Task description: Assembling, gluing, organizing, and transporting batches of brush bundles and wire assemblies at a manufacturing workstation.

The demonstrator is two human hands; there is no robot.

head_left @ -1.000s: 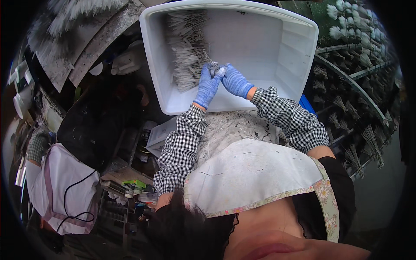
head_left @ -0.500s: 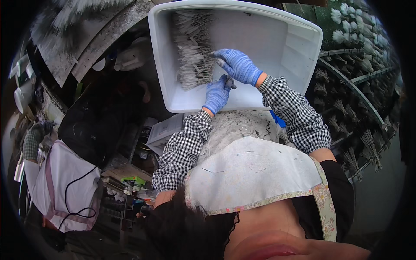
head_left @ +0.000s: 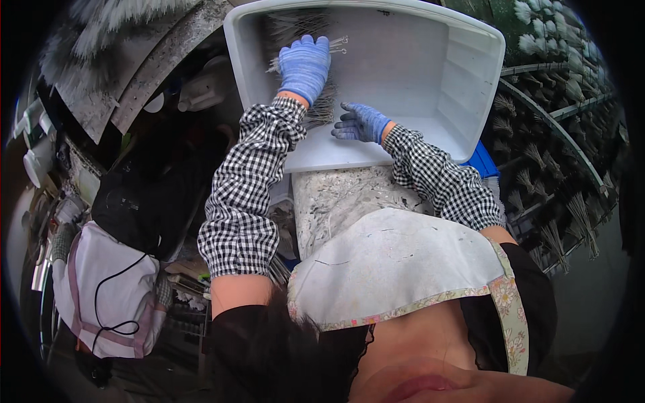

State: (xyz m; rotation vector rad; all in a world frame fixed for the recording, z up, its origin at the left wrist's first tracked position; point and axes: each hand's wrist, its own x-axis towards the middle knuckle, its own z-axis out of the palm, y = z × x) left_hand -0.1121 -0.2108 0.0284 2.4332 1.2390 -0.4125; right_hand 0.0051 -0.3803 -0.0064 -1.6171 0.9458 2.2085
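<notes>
A large white plastic tub [head_left: 463, 74] stands in front of me with a heap of thin grey metal pins [head_left: 295, 27] along its left side. My left hand [head_left: 304, 66], in a blue glove, lies flat on that heap with its fingers together, pressing on the pins. My right hand [head_left: 359, 123], also blue-gloved, rests lower in the tub beside the heap's near end, fingers spread and pointing left. Both forearms wear black-and-white checked sleeves. Whether any pins are pinched under either hand is hidden.
The tub sits on a grey speckled block [head_left: 336, 198]. Racks of bundled pins [head_left: 544, 161] fill the right side. A blue crate [head_left: 485, 161] peeks out under the tub. Dark machinery and a white cloth bag [head_left: 107, 282] crowd the left. A white apron covers my front.
My left hand has risen from the tub's near wall up onto the pin heap. My right hand has dropped from the heap to the tub's lower middle.
</notes>
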